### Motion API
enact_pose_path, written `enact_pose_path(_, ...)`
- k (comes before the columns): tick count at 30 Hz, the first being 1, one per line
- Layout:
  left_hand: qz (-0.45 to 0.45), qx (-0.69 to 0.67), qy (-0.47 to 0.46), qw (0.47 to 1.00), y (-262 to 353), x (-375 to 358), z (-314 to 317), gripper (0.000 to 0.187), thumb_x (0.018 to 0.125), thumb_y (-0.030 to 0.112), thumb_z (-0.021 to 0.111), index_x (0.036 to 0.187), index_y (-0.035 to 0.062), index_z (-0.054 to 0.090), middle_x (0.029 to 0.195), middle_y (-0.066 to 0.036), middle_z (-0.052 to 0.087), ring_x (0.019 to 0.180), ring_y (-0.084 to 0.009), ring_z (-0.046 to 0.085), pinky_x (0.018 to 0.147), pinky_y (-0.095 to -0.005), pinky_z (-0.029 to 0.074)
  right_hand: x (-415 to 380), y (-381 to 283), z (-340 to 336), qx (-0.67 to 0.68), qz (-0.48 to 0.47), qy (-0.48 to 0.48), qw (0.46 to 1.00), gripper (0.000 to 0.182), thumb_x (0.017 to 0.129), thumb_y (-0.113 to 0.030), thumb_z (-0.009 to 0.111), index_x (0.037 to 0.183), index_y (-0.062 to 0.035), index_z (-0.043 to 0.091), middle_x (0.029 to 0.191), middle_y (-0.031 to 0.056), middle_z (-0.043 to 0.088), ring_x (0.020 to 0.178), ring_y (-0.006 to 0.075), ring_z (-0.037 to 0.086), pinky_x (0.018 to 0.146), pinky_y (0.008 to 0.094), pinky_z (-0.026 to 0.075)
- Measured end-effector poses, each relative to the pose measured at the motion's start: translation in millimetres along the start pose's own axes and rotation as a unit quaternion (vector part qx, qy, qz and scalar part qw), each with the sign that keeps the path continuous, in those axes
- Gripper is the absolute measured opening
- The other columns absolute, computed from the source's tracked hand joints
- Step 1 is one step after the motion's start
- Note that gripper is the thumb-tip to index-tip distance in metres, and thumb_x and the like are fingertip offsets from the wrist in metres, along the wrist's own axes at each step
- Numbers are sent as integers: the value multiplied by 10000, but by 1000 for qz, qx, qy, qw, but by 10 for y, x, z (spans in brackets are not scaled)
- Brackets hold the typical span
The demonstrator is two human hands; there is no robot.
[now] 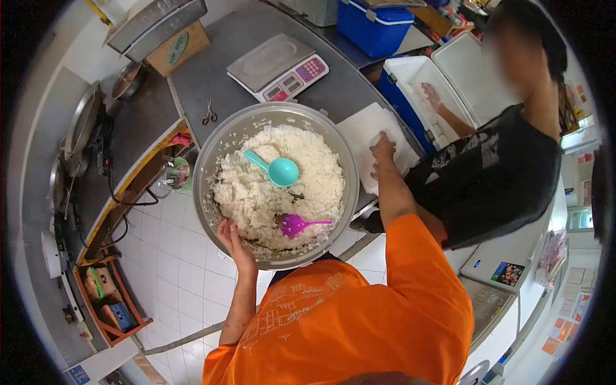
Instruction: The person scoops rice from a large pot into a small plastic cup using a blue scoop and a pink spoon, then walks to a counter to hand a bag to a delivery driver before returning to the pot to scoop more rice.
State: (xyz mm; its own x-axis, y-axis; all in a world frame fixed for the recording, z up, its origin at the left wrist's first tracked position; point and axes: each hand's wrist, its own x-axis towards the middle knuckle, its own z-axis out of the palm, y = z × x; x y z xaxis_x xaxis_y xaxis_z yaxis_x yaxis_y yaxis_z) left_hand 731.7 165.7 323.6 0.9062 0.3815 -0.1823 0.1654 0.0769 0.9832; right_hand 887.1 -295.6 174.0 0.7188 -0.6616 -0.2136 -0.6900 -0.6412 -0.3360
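Observation:
A large round metal pot (351,173) full of white cooked rice (314,144) stands in front of me. My left hand (236,245) rests at its near-left rim, the fingers apart and reaching over the edge. A turquoise scoop (282,172) lies on the rice. Nearer to me, a purple spoon (294,226) is partly sunk in it, beside a dark patch. To the right of the pot, my right hand (384,149) lies on a stack of white paper sheets (359,128), fingers spread. Whether it grips a sheet is too small to tell.
A digital scale (279,67) and scissors (209,111) lie on the dark counter (212,58) behind the pot. At the right, a person in black (487,173) reaches into an open blue-and-white cooler (410,80). A red crate (112,301) stands at lower left.

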Motion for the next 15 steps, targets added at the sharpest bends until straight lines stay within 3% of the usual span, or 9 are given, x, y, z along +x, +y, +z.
enact_pose_path(3,-41,-2,20,999,156,-46,-21,389,928,375,431,1233,140,372,1224,-58,444,1107,-191,405,941,-355,287,208,1,-113,-16,33,-16,999,654,608,-206,761,1203,-125,501,1190,208,515,1110,380,490,929,439,413)
enact_pose_path(4,-45,-3,19,999,170,-23,-2,354,945,339,404,1225,124,391,1205,-59,461,1119,-189,412,936,-332,296,169,-38,-369,2,6,-37,999,625,591,-211,770,1165,-121,538,1143,189,563,1080,370,528,903,425,438)
enact_pose_path(6,-34,9,-15,999,153,40,17,338,945,342,401,1200,119,417,1179,-52,481,1101,-185,427,928,-333,311,9,-136,-720,62,-69,89,992,579,585,-236,773,1108,-93,569,1093,177,600,1023,353,569,882,401,456)
enact_pose_path(8,-6,30,-73,997,192,66,77,315,945,346,402,1129,104,484,1125,-37,522,1059,-177,470,890,-338,363,-462,-536,-1295,135,-121,88,979,542,663,-231,708,1162,-88,555,1144,190,573,1056,329,555,894,396,430)
enact_pose_path(10,-26,3,-136,990,192,137,166,323,946,348,400,1118,94,500,1110,-40,531,1057,-179,486,873,-337,386,-827,-837,-1567,296,-215,16,931,566,713,-257,665,1235,-96,517,1181,127,563,1056,247,553,877,341,444)
enact_pose_path(11,-37,-20,-163,986,186,187,236,331,947,350,398,1121,88,503,1104,-41,534,1053,-174,495,870,-338,390,-1114,-1051,-1707,295,-216,8,931,566,713,-257,665,1235,-96,517,1181,127,563,1056,247,553,877,341,444)
enact_pose_path(12,-51,-41,-188,980,181,231,298,339,949,352,396,1124,83,506,1098,-43,538,1048,-170,504,866,-338,395,-1481,-1287,-1799,483,-227,-192,824,542,756,-266,621,1256,-96,499,1186,100,556,1047,215,545,863,323,446)
enact_pose_path(13,-94,-114,-223,963,197,283,375,356,951,358,387,1144,82,500,1111,-44,537,1047,-171,509,869,-343,398,-1821,-1465,-1745,629,-213,-375,646,519,799,-274,576,1276,-95,480,1190,73,549,1038,182,536,849,305,448)
enact_pose_path(15,-101,-164,-259,946,402,242,466,403,950,396,355,1178,94,494,1151,-54,534,1062,-189,509,850,-356,419,-2362,-1696,-1381,552,-395,-373,632,455,858,-257,486,1286,-102,466,1160,48,555,1009,159,533,847,287,435)
